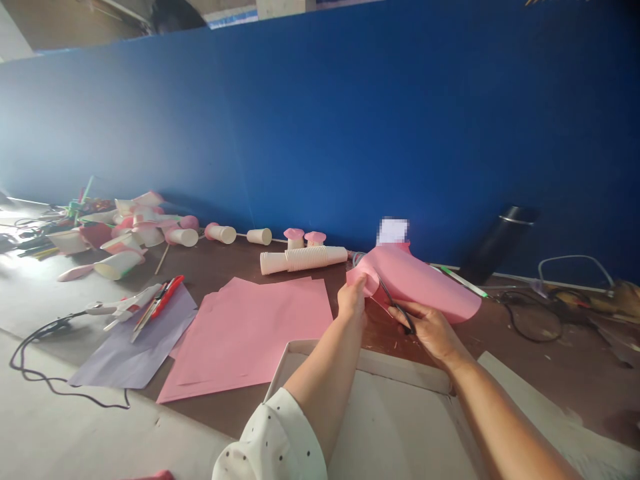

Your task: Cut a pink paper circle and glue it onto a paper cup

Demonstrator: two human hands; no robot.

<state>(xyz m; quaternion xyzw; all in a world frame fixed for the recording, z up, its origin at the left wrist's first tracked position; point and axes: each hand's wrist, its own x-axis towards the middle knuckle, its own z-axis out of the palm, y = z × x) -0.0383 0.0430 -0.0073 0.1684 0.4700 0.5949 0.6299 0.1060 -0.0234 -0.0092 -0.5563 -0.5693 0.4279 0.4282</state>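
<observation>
My left hand (pixel 353 297) pinches the near left edge of a curled pink paper sheet (pixel 417 277). In my right hand (pixel 425 327) is a pair of scissors with black handles (pixel 403 315); the blades reach into the sheet beside my left fingers and are partly hidden by it. The sheet is raised off the table and bends toward the right. To the left of my hands lies a stack of pink paper (pixel 255 327). A long stack of nested paper cups (pixel 305 259) rests on its side just beyond.
A glue gun (pixel 125 303) and a red utility knife (pixel 160 303) lie on purple paper (pixel 145 347). Paper cups with pink parts (pixel 145 220) are heaped at left. Before me is a shallow box (pixel 390 413). A dark bottle (pixel 505 243) stands by the blue partition (pixel 320 127).
</observation>
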